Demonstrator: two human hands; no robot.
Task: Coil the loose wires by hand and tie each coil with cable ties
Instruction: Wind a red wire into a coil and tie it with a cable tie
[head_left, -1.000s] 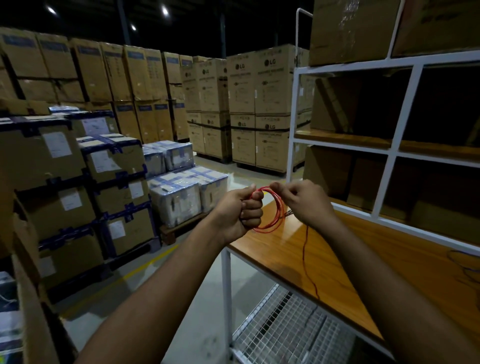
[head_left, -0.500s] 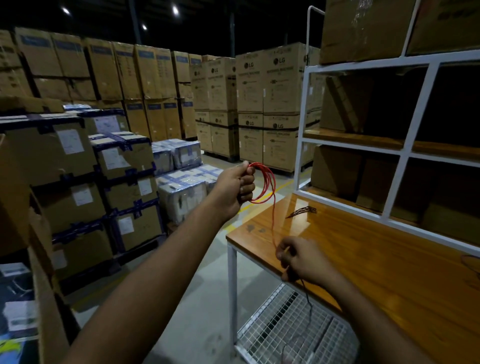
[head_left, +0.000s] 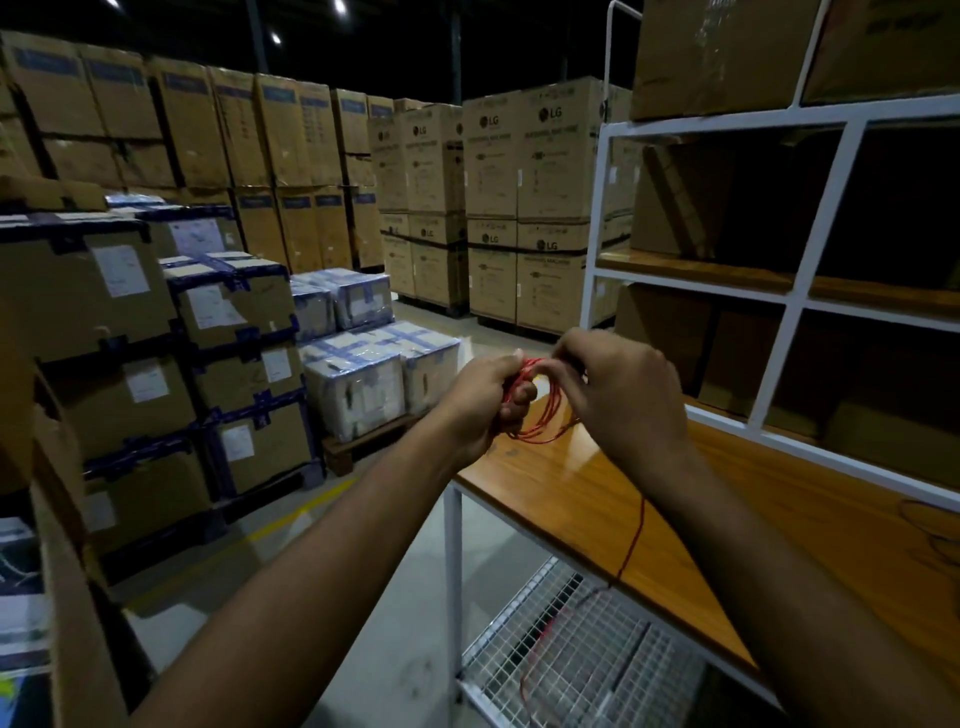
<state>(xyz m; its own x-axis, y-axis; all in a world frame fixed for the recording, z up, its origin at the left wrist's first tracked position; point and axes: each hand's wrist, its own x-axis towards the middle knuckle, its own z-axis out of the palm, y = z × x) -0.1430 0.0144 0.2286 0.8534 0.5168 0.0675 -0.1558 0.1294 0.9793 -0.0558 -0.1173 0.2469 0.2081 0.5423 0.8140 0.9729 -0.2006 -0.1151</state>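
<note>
A small coil of red wire (head_left: 540, 423) hangs in the air just above the near left corner of the wooden table (head_left: 753, 525). My left hand (head_left: 480, 397) grips the coil's left side with curled fingers. My right hand (head_left: 618, 387) pinches the wire at the top of the coil, right beside the left hand. The loose tail of the red wire (head_left: 631, 545) drops from under my right wrist, crosses the table's front edge and trails down over the wire-mesh shelf (head_left: 582, 660).
A white metal rack (head_left: 795, 291) with cardboard boxes rises behind the table. More thin wire (head_left: 935, 525) lies at the table's right edge. Stacks of taped cartons (head_left: 130, 322) and wrapped boxes on a pallet (head_left: 358, 384) stand left, across a concrete aisle.
My right hand, low over the table's front edge half a second ago, has risen back up to the coil with the wire. The left hand dropped slightly, keeping its grip.
</note>
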